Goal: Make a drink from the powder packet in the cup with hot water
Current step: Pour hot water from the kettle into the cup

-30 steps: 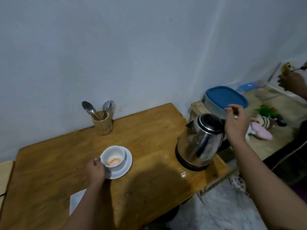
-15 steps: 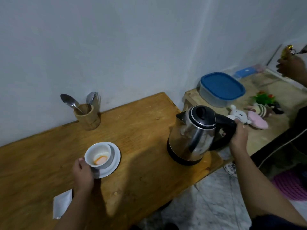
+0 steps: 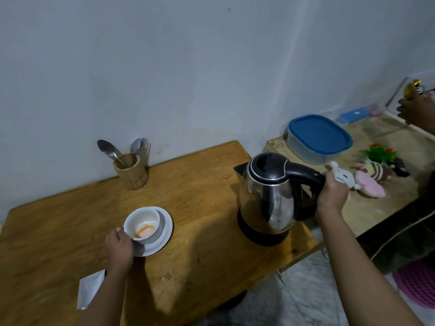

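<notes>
Where a second ago the right hand hovered at the electric kettle lid, it has since wrapped fully shut around the black handle; kettle remains seated on its base, right of centre. Judgement: lift and pour are imminent. Left hand pinches the white cup at its near-left side; cup sits on its saucer, orange powder inside. Opened packet lies near-left on the wooden table.

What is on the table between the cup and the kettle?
Nothing: in the head view, only bare wooden table lies between the cup on its saucer and the kettle.
</notes>
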